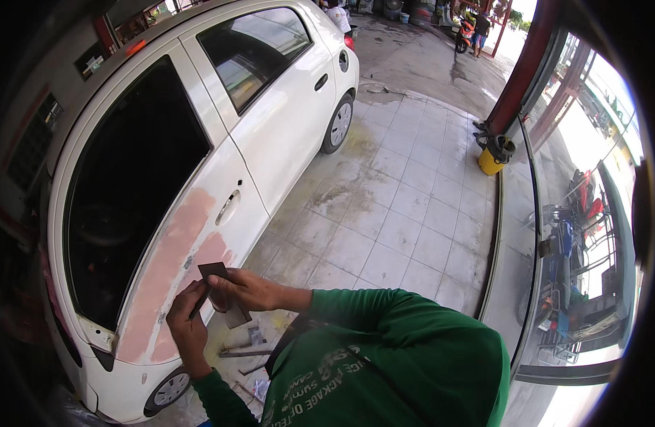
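Note:
In front of the car door, my left hand (pixel 188 319) and my right hand (pixel 255 290) are close together, fingers closed on a flat brown sheet that looks like sandpaper (pixel 213 270). One corner of it stands up above my right thumb, and a greyer part hangs below the right hand. My left fingers pinch a dark edge at its left side; whether that is the same piece I cannot tell. Just beyond stands the white car (pixel 276 135). Pinkish filler patches (pixel 172 245) cover its front door below the dark window, beside the door handle (pixel 229 206).
Metal bars (pixel 245 352) and small items lie on the tiled floor (pixel 395 228) below my hands. A yellow bucket (pixel 492 158) stands by the red post at right, next to glass panels. Two people and an orange motorcycle (pixel 464 35) are far back.

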Motion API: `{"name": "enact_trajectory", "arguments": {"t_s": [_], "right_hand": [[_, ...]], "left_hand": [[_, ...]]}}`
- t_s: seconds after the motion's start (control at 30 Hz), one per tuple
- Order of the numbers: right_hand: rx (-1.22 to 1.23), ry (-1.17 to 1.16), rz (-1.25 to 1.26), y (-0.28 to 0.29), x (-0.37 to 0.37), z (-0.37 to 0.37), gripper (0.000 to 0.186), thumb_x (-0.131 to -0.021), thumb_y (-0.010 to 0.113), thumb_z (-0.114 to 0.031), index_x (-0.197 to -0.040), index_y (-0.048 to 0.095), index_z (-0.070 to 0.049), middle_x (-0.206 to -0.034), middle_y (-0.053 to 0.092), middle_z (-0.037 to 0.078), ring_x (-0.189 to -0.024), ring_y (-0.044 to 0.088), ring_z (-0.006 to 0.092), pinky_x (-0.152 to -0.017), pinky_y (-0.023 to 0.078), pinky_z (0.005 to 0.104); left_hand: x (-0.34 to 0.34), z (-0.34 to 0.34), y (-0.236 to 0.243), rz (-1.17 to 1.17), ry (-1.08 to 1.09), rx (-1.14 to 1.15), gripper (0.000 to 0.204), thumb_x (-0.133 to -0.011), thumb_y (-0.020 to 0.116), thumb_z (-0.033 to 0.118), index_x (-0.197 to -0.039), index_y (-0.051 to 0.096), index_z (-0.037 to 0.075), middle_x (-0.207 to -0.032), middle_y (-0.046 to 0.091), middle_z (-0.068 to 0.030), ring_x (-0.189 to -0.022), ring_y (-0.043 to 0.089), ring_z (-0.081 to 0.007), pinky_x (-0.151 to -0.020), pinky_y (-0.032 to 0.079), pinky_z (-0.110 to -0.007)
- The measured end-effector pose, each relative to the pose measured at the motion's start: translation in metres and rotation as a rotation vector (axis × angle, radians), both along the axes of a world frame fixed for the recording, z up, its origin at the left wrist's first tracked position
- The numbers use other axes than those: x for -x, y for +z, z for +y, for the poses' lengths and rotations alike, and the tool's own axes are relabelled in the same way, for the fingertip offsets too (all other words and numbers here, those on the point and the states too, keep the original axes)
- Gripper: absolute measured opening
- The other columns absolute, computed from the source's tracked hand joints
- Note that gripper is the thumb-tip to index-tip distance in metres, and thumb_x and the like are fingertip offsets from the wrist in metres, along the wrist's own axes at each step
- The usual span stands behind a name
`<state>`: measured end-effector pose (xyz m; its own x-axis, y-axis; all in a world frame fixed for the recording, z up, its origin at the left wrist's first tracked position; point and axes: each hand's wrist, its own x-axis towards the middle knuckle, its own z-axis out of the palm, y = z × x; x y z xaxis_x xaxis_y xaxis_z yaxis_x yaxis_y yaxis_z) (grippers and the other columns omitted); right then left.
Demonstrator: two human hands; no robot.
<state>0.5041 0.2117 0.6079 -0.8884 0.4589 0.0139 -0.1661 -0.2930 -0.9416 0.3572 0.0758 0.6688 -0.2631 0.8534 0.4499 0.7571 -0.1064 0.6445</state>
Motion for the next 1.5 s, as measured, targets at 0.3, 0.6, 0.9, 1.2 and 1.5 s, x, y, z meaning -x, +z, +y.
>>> {"name": "enact_trajectory", "arguments": {"t_s": [0.3,0.6,0.9,1.2,1.5], "right_hand": [[0.713,-0.194,0.088,-0.005,-0.037,0.04,0.051,-0.104,0.056,-0.041,-0.133,0.056,0.001,-0.123,0.066,0.015,-0.107,0.07,0.0296,-0.088,0.06,0.0476],[0.746,-0.09,0.249,0.003,-0.058,0.014,0.056,-0.106,0.049,-0.046,-0.141,0.051,-0.002,-0.133,0.063,0.015,-0.119,0.065,0.028,-0.102,0.053,0.0444],[0.597,-0.108,0.284,0.025,-0.039,0.035,0.076,-0.104,0.035,-0.065,-0.151,0.041,-0.006,-0.145,0.054,0.016,-0.131,0.057,0.0307,-0.109,0.048,0.0482],[0.45,-0.109,0.106,0.041,-0.019,0.019,0.068,-0.106,0.044,-0.055,-0.141,0.048,0.003,-0.128,0.063,0.02,-0.111,0.068,0.0287,-0.091,0.058,0.0392],[0.534,-0.188,-0.141,-0.022,0.018,0.046,0.051,-0.107,0.048,-0.042,-0.132,0.055,0.002,-0.121,0.066,0.016,-0.099,0.07,0.0273,-0.076,0.057,0.0383]], "left_hand": [[-0.026,-0.024,0.012,0.193,-0.151,-0.118,0.035,-0.077,0.053,-0.005,-0.105,0.072,0.001,-0.111,0.074,-0.0162,-0.115,0.068,-0.0369,-0.108,0.048,-0.051],[-0.028,0.007,-0.04,0.259,-0.075,-0.078,0.041,-0.091,0.046,-0.006,-0.126,0.067,-0.002,-0.138,0.061,-0.0193,-0.131,0.058,-0.0359,-0.109,0.046,-0.047],[0.014,0.016,-0.022,-0.162,0.103,-0.297,0.047,-0.087,0.046,-0.009,-0.128,0.068,0.002,-0.13,0.067,-0.0166,-0.123,0.062,-0.0329,-0.107,0.047,-0.04],[0.041,-0.001,-0.036,0.053,0.065,-0.114,0.046,-0.085,0.053,-0.014,-0.12,0.073,0.007,-0.127,0.07,-0.0133,-0.115,0.068,-0.0305,-0.1,0.054,-0.039],[-0.001,-0.015,-0.039,0.098,-0.133,-0.005,0.039,-0.074,0.062,-0.014,-0.104,0.076,0.007,-0.112,0.076,-0.0074,-0.109,0.07,-0.0268,-0.099,0.054,-0.04]]}}
